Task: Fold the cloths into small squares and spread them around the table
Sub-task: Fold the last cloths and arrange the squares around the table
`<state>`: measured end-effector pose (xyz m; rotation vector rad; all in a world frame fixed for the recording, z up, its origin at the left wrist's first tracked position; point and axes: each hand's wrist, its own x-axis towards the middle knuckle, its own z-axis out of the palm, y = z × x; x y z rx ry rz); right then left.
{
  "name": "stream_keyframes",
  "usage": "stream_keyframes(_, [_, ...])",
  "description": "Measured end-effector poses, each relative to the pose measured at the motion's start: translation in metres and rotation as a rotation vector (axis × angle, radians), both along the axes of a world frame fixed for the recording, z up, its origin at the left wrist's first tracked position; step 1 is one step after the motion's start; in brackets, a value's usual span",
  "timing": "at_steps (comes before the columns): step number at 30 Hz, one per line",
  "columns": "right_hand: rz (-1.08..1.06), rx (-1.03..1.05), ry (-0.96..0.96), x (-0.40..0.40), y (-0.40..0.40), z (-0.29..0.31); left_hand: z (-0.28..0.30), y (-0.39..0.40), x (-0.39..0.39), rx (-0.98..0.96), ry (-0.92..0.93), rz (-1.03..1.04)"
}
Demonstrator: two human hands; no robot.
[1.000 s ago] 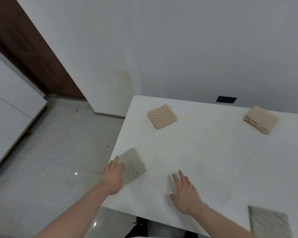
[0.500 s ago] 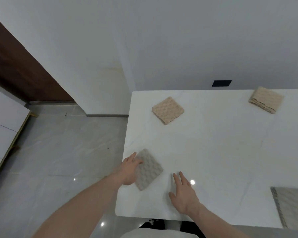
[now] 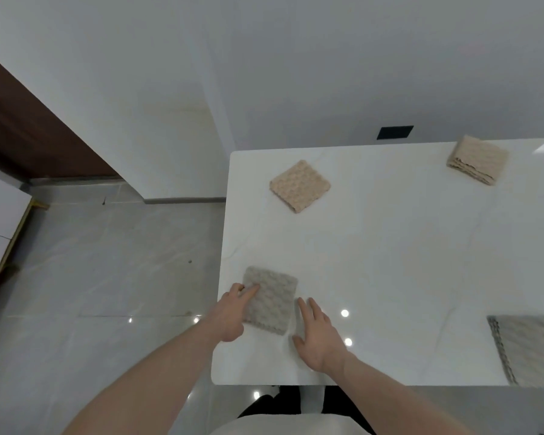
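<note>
Now, our count:
Left hand (image 3: 231,312): fingers on grey cloth (image 3: 270,301), near-left table (image 3: 390,262) corner.
Right hand (image 3: 318,337): flat, released, beside it.
Other cloths: beige (image 3: 299,186), beige (image 3: 478,159), grey (image 3: 528,350).

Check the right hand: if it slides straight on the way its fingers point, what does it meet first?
The right hand lies flat on the white marble table, fingers pointing away and slightly left. That line probably just skims the right edge of the folded grey waffle-weave cloth; if it misses, bare tabletop follows.

White wall (image 3: 296,58), dark wall outlet (image 3: 394,132), grey tiled floor (image 3: 107,262), brown door (image 3: 29,136)
</note>
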<state>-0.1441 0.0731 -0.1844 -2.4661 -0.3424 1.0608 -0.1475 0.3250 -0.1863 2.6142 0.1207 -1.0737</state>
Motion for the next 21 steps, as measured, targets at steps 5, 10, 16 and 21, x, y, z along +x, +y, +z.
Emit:
stream_keyframes(5, [0.072, 0.048, -0.060, 0.013, 0.008, 0.001, -0.005, -0.003, -0.017, -0.020, -0.074, 0.025])
stream_keyframes(10, [0.139, 0.074, -0.099, 0.028, 0.023, 0.000, -0.004, -0.007, -0.019, 0.069, -0.255, -0.114])
stream_keyframes(16, [0.258, -0.009, -0.142, 0.017, 0.032, -0.004, -0.018, -0.005, -0.021, 0.146, -0.130, -0.184])
stream_keyframes(21, [0.293, -0.072, -0.159, 0.019, 0.043, -0.012, -0.028, -0.005, -0.020, 0.223, -0.163, -0.181])
